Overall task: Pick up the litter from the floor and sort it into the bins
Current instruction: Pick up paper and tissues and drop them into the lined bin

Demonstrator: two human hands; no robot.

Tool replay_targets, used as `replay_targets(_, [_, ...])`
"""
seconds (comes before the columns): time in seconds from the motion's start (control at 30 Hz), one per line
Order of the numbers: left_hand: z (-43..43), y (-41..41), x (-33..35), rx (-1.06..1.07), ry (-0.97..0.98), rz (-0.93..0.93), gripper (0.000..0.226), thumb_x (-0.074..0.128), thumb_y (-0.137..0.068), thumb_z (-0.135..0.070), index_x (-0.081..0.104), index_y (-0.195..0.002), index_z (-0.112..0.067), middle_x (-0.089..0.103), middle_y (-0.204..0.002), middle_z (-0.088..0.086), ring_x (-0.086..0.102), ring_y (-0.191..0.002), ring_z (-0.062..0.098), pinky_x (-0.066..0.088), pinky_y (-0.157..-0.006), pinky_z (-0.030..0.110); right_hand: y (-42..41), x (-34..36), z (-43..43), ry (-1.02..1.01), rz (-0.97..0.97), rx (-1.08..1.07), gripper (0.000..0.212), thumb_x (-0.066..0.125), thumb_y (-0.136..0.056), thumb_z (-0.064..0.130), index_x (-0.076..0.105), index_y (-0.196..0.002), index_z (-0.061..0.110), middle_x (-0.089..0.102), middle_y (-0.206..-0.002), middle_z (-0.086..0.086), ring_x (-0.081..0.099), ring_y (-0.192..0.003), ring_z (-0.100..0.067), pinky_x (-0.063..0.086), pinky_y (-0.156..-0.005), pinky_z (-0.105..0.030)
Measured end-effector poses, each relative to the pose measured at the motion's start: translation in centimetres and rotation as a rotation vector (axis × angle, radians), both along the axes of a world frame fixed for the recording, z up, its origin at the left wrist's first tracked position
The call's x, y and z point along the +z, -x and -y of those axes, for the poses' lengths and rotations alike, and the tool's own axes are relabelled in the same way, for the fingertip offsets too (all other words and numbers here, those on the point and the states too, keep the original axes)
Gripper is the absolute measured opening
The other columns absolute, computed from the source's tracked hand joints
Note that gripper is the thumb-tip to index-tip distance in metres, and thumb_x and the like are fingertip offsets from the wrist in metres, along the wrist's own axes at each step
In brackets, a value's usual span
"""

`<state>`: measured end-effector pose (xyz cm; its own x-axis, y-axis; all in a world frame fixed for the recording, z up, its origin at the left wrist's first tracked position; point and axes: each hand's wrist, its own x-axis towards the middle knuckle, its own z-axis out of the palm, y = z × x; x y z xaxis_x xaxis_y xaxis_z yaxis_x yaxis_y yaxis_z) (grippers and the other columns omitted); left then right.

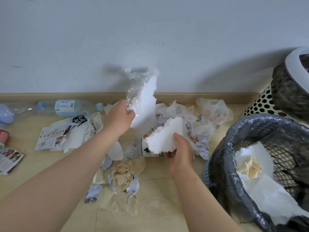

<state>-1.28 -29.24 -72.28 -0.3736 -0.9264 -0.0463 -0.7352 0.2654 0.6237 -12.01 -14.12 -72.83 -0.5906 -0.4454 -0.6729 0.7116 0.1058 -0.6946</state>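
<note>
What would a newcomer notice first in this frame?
The two hands mid-frame: the left hand grips a jagged white foam piece partly wrapped in clear film, and the right hand holds a smaller foam piece just below it. Under them crumpled paper litter covers the wood floor, with a clear plastic bottle lying by the baseboard at left. At lower right a lined basket bin already holds foam and paper.

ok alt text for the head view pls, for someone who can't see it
A person's left hand holds a white foam piece with clear film, and the right hand holds a second foam piece, above paper litter and a plastic bottle on the floor, beside a grey-lined bin.
</note>
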Motion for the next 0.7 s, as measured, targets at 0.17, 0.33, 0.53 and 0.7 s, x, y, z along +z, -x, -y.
replay_targets(0.17, [-2.5,-1.8,1.1,0.194,-0.62,-0.553,0.007,0.055,-0.092,-0.02,0.058,-0.093,-0.013,0.055,-0.083,0.007,0.051,-0.073,0.021,0.043,-0.073,0.033,-0.2,2.7,0.4,0.077,-0.036,0.07,0.007,0.059,-0.09,0.021,0.058,-0.083,0.021,0.06,-0.09,-0.001,0.057,-0.084,-0.019,0.046,-0.07,-0.029])
replay_targets(0.33, [-4.7,-3.6,1.2,0.237,-0.878,-0.691,0.009,0.058,-0.092,-0.016,0.06,-0.1,-0.012,0.057,-0.083,0.005,0.055,-0.068,0.017,0.049,-0.069,0.033,-1.2,3.3,0.2,0.053,-0.106,0.198,0.009,0.057,-0.093,0.023,0.051,-0.087,0.019,0.05,-0.077,0.001,0.049,-0.068,-0.014,0.044,-0.062,-0.027])
replay_targets(0.53, [-5.9,-3.8,1.2,0.26,-0.891,-0.618,0.009,0.054,-0.095,-0.022,0.059,-0.091,-0.015,0.057,-0.078,0.003,0.054,-0.066,0.016,0.049,-0.069,0.031,-1.6,3.0,0.1,0.064,-0.064,0.214,0.014,0.06,-0.091,0.018,0.051,-0.102,0.016,0.061,-0.097,-0.005,0.06,-0.082,-0.02,0.052,-0.071,-0.032])
replay_targets(0.7, [-5.9,-3.0,0.7,0.43,-0.852,-0.622,0.015,0.048,-0.097,-0.025,0.052,-0.111,-0.019,0.065,-0.09,0.001,0.062,-0.073,0.017,0.05,-0.074,0.034,-1.2,3.1,-0.4,-0.015,-0.04,0.091,0.022,0.063,-0.089,0.021,0.05,-0.105,0.016,0.06,-0.106,-0.007,0.061,-0.091,-0.023,0.054,-0.068,-0.03])
